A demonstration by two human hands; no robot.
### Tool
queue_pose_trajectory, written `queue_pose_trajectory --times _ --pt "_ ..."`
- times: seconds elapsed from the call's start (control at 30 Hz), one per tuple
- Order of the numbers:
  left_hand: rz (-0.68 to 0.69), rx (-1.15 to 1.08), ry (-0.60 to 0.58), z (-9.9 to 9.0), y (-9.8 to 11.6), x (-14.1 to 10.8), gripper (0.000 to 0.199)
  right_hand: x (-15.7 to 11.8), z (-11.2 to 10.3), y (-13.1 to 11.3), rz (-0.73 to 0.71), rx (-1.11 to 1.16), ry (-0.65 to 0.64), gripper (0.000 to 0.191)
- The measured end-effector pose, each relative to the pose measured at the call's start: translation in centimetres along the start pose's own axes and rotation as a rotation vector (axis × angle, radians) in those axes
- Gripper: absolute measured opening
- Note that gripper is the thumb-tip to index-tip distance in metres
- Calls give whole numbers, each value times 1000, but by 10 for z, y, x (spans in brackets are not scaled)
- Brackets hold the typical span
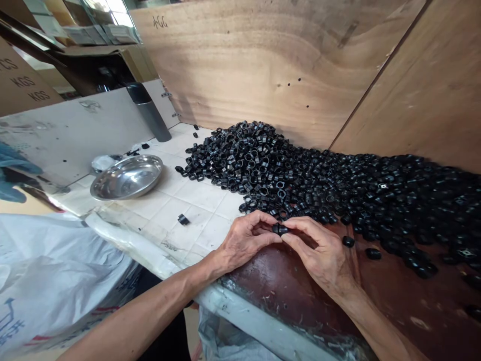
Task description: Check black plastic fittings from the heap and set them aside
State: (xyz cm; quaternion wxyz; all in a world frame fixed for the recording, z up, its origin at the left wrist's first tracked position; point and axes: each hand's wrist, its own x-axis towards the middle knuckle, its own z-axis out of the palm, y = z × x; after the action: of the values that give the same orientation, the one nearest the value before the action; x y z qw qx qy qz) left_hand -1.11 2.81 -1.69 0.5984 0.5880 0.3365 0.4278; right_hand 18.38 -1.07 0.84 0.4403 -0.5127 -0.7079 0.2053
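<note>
Now we see one small black part [279, 229] just below and right of frame centre, left hand [246, 235] and right hand [325, 250] both clamped on it; should either pinch slacken, we could lose it among the pile of black pieces [259, 160] above.

Plywood bkgd panel [263, 60] w/ seam [379, 75], lt-grey side board [105, 125], tiled tabletop [201, 193], bright window [119, 14] upper L.

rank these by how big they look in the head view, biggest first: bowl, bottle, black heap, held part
1. Black heap
2. Bowl
3. Bottle
4. Held part
</note>
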Motion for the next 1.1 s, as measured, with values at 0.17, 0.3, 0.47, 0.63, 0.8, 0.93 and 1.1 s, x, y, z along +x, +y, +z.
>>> queue_pose_trajectory --times 0.17,0.3,0.47,0.63,0.8,0.93,1.1 --pt "192 161 3 -3 4 1 23 -3 2 3 86 69 17 16" --pt "325 236 -6 -6 3 2 23 -3 5 1 64 51 60 22" --pt "445 294 -24 -7 0 0 24 -3 5 -4 -66 -84 83 14" --pt "446 281 -35 -7 -2 1 24 -4 0 -4 -118 -108 -9 10" --pt "428 260 -45 -5 -1 1 22 -5 -1 5 -88 -135 -87 17" --pt "375 256 -57 -4 1 0 21 -3 -2 0 -34 -163 -107 41" --pt "309 256 -23 -5 2 -1 20 3 -8 -13 32 -125 -139 35"
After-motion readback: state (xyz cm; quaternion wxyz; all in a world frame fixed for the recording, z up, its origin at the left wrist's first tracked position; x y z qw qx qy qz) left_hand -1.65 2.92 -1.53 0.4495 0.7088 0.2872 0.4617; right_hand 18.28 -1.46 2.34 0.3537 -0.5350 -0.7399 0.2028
